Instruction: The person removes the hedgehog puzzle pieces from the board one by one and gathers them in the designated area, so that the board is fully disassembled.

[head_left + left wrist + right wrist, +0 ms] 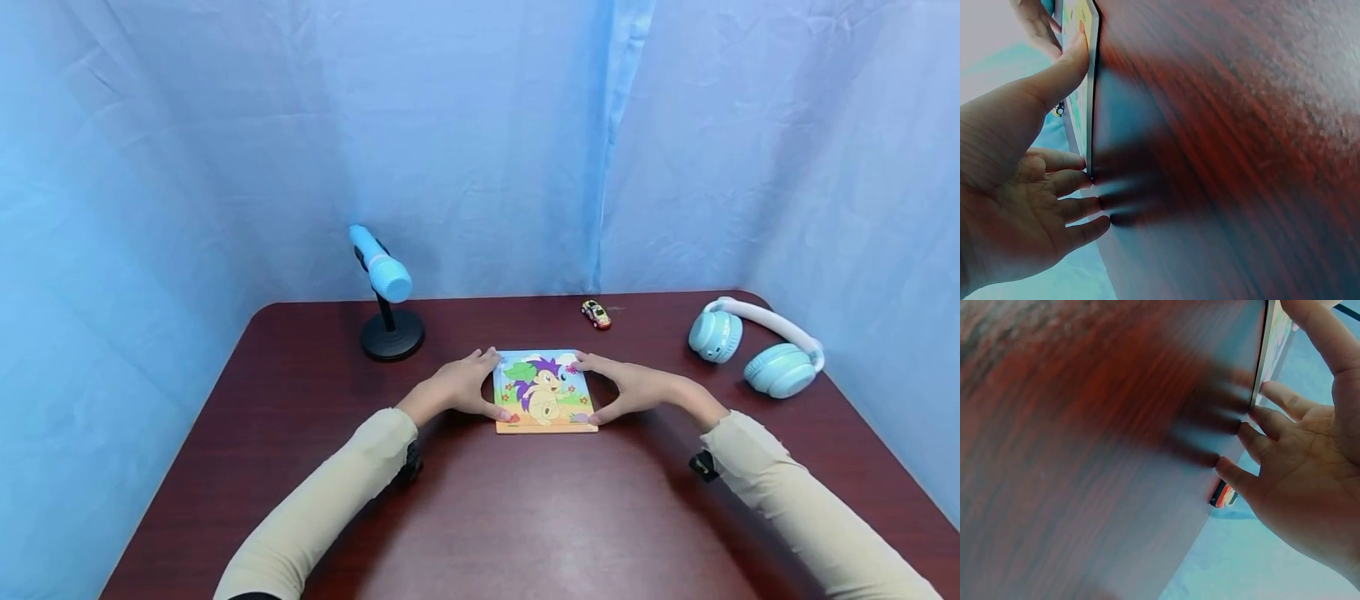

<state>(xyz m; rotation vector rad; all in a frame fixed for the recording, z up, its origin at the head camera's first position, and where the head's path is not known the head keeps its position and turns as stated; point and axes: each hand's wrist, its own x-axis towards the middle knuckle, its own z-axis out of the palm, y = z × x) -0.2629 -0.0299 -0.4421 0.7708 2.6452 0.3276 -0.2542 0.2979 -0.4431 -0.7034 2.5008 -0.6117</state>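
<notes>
A flat, square picture board [546,402] with a purple-haired cartoon hedgehog lies on the dark wooden table [555,517]. At its left side is my left hand [463,385], fingers spread toward the far corner, thumb over the near corner. My right hand [637,388] mirrors this on the right side. In the left wrist view the thumb lies on the face of the board [1089,106], and the straight fingers reach down to the tabletop by its edge. The right wrist view shows the right fingertips [1249,428] along the tabletop at the board's edge [1264,350].
Behind and left of the board, a light blue microphone [390,279] sits on a black stand [393,335]. A small toy car [596,314] stands near the back edge. Pale blue headphones [782,369] lie at the right. Blue curtains [465,150] enclose the table.
</notes>
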